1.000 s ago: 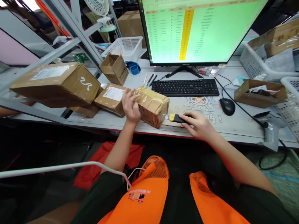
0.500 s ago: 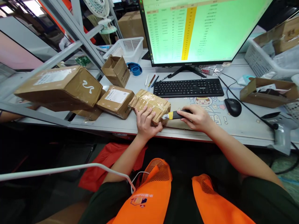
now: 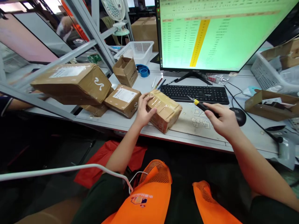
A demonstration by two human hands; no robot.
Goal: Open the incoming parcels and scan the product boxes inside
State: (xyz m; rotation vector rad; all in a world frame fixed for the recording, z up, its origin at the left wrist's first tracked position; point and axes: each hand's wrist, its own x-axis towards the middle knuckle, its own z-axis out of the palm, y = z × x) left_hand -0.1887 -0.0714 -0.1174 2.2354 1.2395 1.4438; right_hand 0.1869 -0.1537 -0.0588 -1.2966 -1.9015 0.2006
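Observation:
A small cardboard box wrapped in shiny clear tape stands near the desk's front edge, turned at an angle. My left hand grips its left end, thumb on the near side and fingers over the top. In my right hand is a black and yellow utility knife. Its blade points up and left over the keyboard's front edge, apart from the box. Just left of my left hand sits a flat labelled box.
A large parcel rests by the metal frame. Behind are an open carton, a blue tape roll and a white basket. The keyboard, monitor and mouse stand beyond and right.
My right hand has drawn the knife away from the box, to the right. The box has turned, and my left hand has shifted from its near side to its left end.

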